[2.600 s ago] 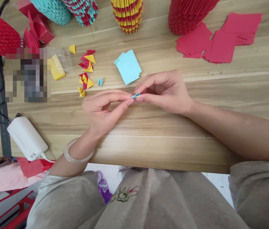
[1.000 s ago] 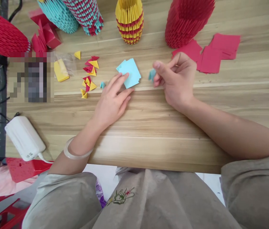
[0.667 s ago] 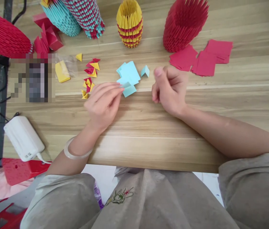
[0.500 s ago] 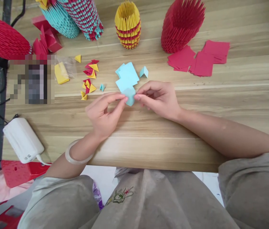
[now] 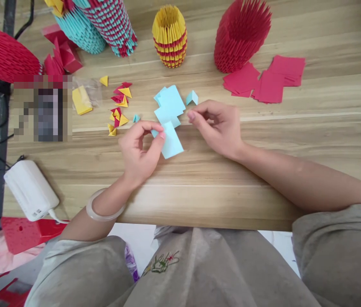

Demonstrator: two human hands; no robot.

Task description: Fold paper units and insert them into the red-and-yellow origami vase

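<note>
My left hand (image 5: 138, 147) pinches one corner of a light blue paper sheet (image 5: 171, 143) between thumb and forefinger, holding it just above the wooden table (image 5: 199, 170). My right hand (image 5: 219, 125) hovers to the right of the sheet, fingers curled loosely with nothing seen in them. A small stack of light blue sheets (image 5: 169, 104) lies just beyond both hands. A folded blue triangle piece (image 5: 192, 97) rests beside the stack, near my right fingertips. A smaller blue folded piece (image 5: 136, 118) lies to the left.
Folded red and yellow triangle pieces (image 5: 119, 104) lie left of the stack, with yellow paper (image 5: 81, 100) beyond. Modular paper vases stand at the back: yellow-red (image 5: 169, 36), red (image 5: 242, 36), teal-red (image 5: 113, 23). Red sheets (image 5: 265, 79) sit back right. A white adapter (image 5: 30, 192) lies front left.
I finished the small blue folded piece and my right hand set it down beside the stack. My left hand took a fresh blue sheet off the stack and drew it toward me.
</note>
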